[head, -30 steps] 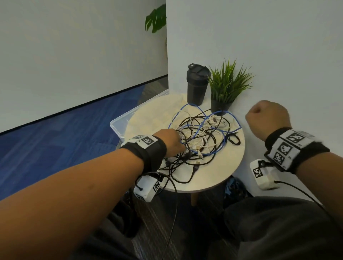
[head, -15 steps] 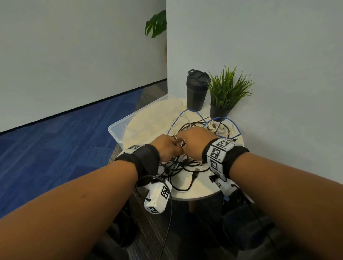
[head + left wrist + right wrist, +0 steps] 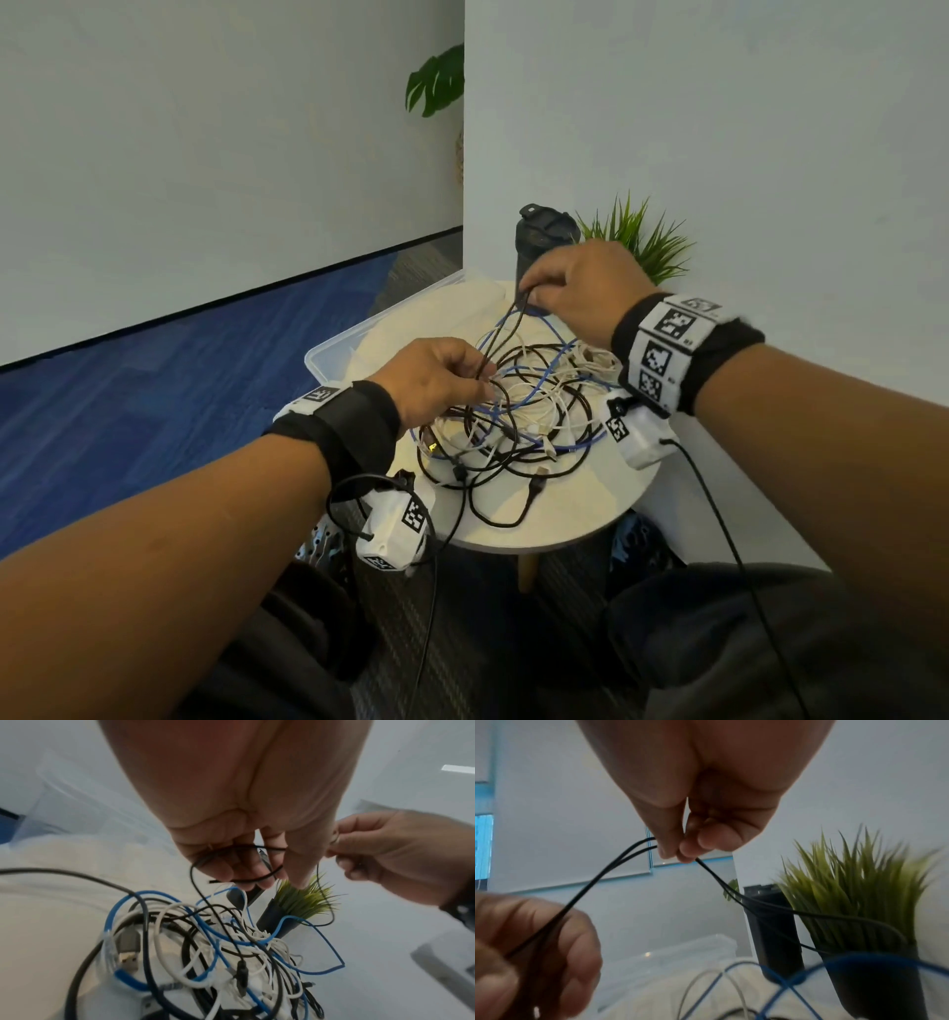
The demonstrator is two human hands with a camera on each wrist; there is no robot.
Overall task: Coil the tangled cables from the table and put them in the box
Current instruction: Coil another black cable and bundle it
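Observation:
A tangle of black, white and blue cables (image 3: 518,411) lies on a small round table (image 3: 580,509). My right hand (image 3: 534,295) is raised over the far side of the heap and pinches a thin black cable (image 3: 506,334) between thumb and fingers; in the right wrist view that black cable (image 3: 634,850) runs doubled out of my right hand (image 3: 680,852). My left hand (image 3: 475,377) grips the same black cable lower down at the heap's left edge, with a loop (image 3: 239,862) across its curled fingers (image 3: 231,870). The clear plastic box (image 3: 334,354) stands on the floor behind the table's left side.
A black tumbler (image 3: 539,241) and a potted green plant (image 3: 642,241) stand at the back of the table against the white wall. Blue carpet (image 3: 154,411) spreads to the left. My legs are below the table's near edge.
My right hand came from the right to the heap, took hold of a black cable beside the left hand, then lifted it up and away toward the tumbler. The left hand stayed at the heap.

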